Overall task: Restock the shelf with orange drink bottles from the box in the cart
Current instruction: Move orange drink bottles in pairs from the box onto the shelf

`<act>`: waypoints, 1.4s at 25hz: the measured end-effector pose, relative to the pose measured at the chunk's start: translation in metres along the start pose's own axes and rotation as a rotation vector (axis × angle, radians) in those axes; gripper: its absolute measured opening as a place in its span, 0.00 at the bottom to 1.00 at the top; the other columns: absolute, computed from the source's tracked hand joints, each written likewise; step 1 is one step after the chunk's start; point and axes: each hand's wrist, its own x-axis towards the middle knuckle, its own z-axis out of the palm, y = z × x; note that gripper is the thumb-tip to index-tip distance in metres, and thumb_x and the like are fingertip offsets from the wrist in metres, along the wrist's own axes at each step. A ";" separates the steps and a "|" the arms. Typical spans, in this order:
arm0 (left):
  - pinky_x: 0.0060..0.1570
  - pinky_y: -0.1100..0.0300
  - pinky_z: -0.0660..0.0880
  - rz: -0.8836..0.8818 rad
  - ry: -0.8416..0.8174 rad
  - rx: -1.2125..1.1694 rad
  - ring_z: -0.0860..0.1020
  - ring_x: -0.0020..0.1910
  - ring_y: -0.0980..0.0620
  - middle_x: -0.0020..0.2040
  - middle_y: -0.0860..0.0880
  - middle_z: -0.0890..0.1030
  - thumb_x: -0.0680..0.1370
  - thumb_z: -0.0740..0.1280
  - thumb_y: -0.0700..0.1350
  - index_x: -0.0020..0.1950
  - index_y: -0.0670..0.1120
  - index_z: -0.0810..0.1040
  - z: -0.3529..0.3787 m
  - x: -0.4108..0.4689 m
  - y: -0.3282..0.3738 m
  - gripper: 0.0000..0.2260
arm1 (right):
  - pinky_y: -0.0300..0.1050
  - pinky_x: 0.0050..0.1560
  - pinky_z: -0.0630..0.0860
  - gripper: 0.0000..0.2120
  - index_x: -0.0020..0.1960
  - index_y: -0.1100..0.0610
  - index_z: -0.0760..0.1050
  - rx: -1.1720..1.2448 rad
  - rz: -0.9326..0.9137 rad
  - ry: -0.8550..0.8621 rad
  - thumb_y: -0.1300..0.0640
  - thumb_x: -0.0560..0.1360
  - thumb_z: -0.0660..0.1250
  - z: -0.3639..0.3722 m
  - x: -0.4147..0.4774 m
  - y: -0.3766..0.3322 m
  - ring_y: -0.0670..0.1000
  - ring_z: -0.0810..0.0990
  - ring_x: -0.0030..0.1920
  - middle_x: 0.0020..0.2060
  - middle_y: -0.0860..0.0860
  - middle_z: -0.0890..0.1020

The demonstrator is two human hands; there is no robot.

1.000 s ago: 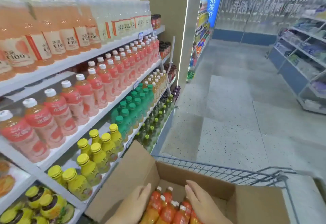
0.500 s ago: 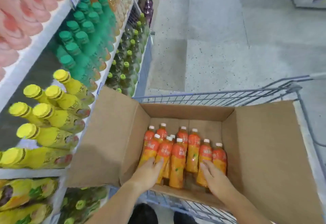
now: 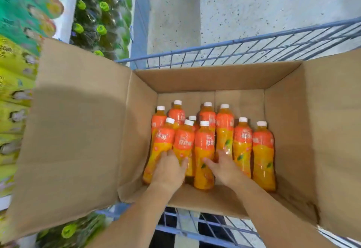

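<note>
Several orange drink bottles (image 3: pixel 262 150) with white caps and red-orange labels stand in an open cardboard box (image 3: pixel 214 79) inside the blue wire cart (image 3: pixel 234 48). Both my hands are down in the box. My left hand (image 3: pixel 170 169) grips the lower body of the front-left bottle (image 3: pixel 163 138), with its thumb against the neighbouring bottle. My right hand (image 3: pixel 224 167) grips the front-middle bottle (image 3: pixel 204 142) low down; its thumb lies across the front and its fingers reach in beside the bottle behind. Both held bottles stand on the box floor.
The shelf on the left holds yellow bottles (image 3: pixel 13 83), teal-green bottles (image 3: pixel 23 13) and dark bottles with green caps (image 3: pixel 101 29), all blurred. The box's left flap (image 3: pixel 78 130) leans out toward the shelf. The right flap (image 3: pixel 332 130) stands open. Speckled floor (image 3: pixel 254 3) lies ahead.
My view has tipped from the shelves down into the box. Both hands have slid forward along the bottles and closed around two front ones.
</note>
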 end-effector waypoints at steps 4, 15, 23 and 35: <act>0.52 0.54 0.79 0.046 -0.043 0.096 0.82 0.54 0.45 0.54 0.46 0.83 0.75 0.72 0.58 0.56 0.45 0.82 -0.004 0.019 0.004 0.18 | 0.52 0.60 0.79 0.41 0.67 0.53 0.72 0.156 0.098 0.006 0.38 0.59 0.79 0.013 0.026 0.008 0.54 0.81 0.58 0.61 0.50 0.82; 0.58 0.49 0.76 -0.129 -0.034 -0.204 0.79 0.62 0.41 0.63 0.42 0.79 0.76 0.74 0.46 0.67 0.43 0.65 0.009 0.010 0.025 0.25 | 0.46 0.51 0.78 0.16 0.51 0.47 0.73 0.293 0.129 -0.048 0.56 0.70 0.78 -0.004 0.014 -0.001 0.48 0.81 0.48 0.50 0.49 0.82; 0.59 0.46 0.78 -0.101 -0.253 -0.312 0.81 0.54 0.47 0.55 0.50 0.83 0.72 0.75 0.57 0.59 0.50 0.78 -0.026 0.001 0.015 0.20 | 0.49 0.52 0.80 0.21 0.57 0.47 0.74 0.362 0.081 -0.058 0.55 0.68 0.78 -0.025 -0.029 -0.013 0.50 0.82 0.50 0.50 0.49 0.83; 0.53 0.44 0.82 0.153 0.027 -0.773 0.86 0.44 0.51 0.44 0.51 0.88 0.70 0.79 0.51 0.49 0.49 0.84 -0.208 -0.138 0.012 0.11 | 0.46 0.45 0.80 0.26 0.63 0.51 0.71 0.332 -0.244 0.148 0.51 0.69 0.77 -0.067 -0.208 -0.123 0.47 0.82 0.48 0.50 0.49 0.82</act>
